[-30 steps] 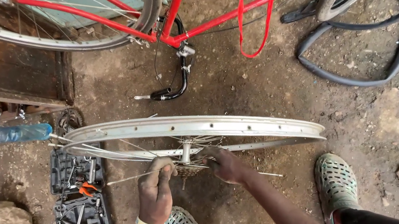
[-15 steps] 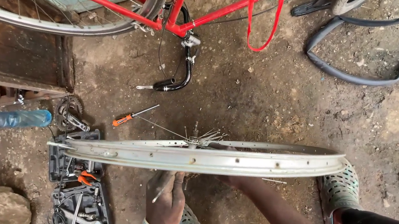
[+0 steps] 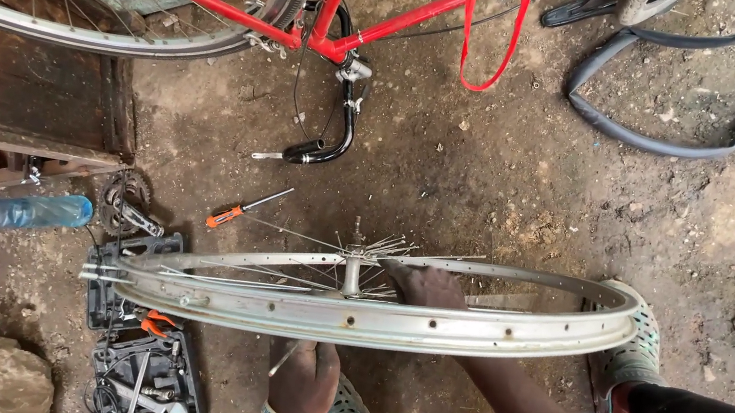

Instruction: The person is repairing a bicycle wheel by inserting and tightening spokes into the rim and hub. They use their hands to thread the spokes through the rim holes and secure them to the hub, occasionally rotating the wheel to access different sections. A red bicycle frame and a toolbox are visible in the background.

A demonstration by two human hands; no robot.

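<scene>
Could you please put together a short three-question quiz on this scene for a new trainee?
1. True or false: the right hand rests at the hub of the bare wheel rim.
2. What does the left hand pinch: A a spoke, B a hammer, C a tyre?
3. What lies on the dirt just beyond the rim, towards its left end?

Key: 1 true. 2 A, it appears to be a thin spoke. 3 an orange-handled screwdriver.

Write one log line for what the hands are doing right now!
left hand: holds thin metal spoke | right hand: at hub | silver bicycle wheel rim: tilted above dirt ground
</scene>
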